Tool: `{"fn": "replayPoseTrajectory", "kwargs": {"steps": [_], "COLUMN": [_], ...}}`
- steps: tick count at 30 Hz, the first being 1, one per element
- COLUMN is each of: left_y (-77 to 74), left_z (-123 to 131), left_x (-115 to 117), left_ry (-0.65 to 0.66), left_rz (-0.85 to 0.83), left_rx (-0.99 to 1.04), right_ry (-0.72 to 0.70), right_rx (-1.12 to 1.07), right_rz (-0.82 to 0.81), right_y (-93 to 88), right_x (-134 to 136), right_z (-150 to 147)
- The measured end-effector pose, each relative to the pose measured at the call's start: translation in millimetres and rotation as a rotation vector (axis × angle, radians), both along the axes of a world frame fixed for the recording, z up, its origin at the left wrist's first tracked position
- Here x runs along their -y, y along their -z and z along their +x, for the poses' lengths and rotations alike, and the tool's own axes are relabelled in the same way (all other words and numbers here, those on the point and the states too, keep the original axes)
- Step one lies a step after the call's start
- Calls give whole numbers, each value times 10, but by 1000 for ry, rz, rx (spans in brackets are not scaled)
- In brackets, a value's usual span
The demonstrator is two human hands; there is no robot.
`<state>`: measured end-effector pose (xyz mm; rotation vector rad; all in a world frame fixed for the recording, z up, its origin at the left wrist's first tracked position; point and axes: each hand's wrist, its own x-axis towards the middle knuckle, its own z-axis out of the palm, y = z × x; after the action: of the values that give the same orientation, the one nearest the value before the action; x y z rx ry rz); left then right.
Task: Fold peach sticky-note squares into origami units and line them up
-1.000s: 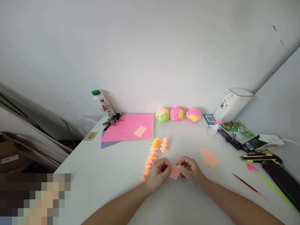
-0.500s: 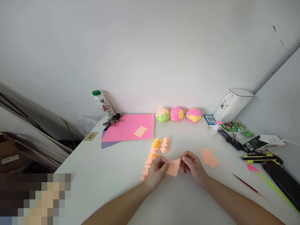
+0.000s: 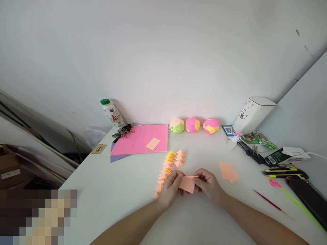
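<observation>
A peach paper square (image 3: 187, 184) is held up between both hands at the front centre. My left hand (image 3: 171, 188) pinches its left side between thumb and fingers. At the right side, the thumb and fingers of my right hand (image 3: 208, 183) are closed on the paper, whose top edge looks bent over. Beside my left hand runs a row of folded orange and peach paper pieces (image 3: 168, 163), with a shorter row of folded peach pieces (image 3: 180, 158) next to it. Loose peach sheets (image 3: 229, 172) lie to the right of my right hand.
Behind are a pink sheet (image 3: 140, 137) with a small peach paper, keys (image 3: 124, 131), a bottle (image 3: 112, 114) and several paper balls (image 3: 192, 125). On the right are a white device (image 3: 254, 115), a box (image 3: 287, 155), cutters (image 3: 286, 172), a brush (image 3: 269, 200) and a black phone (image 3: 308, 197).
My right hand has moved slightly down and left, closer to my left hand. The paper's top edge now appears bent, and left fingertips show beneath it.
</observation>
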<state>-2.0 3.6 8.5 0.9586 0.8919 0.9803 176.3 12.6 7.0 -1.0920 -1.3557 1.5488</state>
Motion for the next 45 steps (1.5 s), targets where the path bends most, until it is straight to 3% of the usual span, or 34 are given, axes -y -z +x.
{"fn": "replayPoseTrajectory", "kwargs": {"steps": [5,10,17,27,39,45], "left_y": [38,99,124,66,32,48], "left_z": [-3,-9,6,21,6,8], "left_x": [-8,-28,-34,8,2,-13], "left_ry": [-22,-141,-163,51,84,50], "left_rz": [33,92,72,77,68,70], "left_rx": [-34,-107,27,35,50,6], "right_ry": [13,12,-38,-49,-49,-84], "right_rx": [5,55,11,-67,-98,-86], "right_rz": [-29,-56,-51,-96,-78,-74], "right_y": [14,26,26,96,23,86], "right_x": [6,17,22,16,-21,-7], "right_z": [-2,-7,3,29,24,28]}}
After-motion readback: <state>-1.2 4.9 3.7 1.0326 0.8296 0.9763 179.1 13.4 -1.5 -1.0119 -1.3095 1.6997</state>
